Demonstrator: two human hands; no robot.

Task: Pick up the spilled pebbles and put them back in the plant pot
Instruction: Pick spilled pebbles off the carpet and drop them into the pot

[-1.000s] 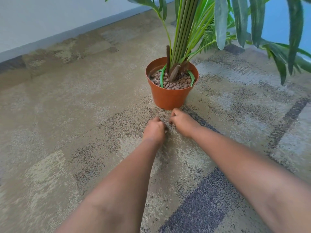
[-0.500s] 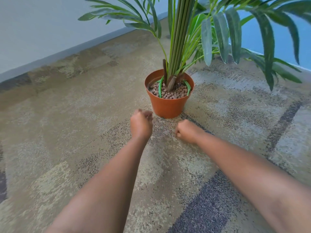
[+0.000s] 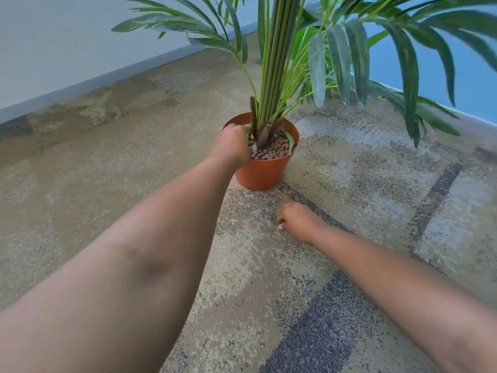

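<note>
Brown clay pebbles, small, rounded, hard and probably light, fill the orange plant pot just above the middle of the frame; they look likely to roll, so pinching each between fingertips or scooping several into a cupped palm should suit them. The left hand is curled over the pot's left rim, touching the pebble bed, its fingers hidden, so I cannot tell what it holds. The right hand rests loosely curled on the carpet below the pot, with no loose pebble plainly visible by it.
</note>
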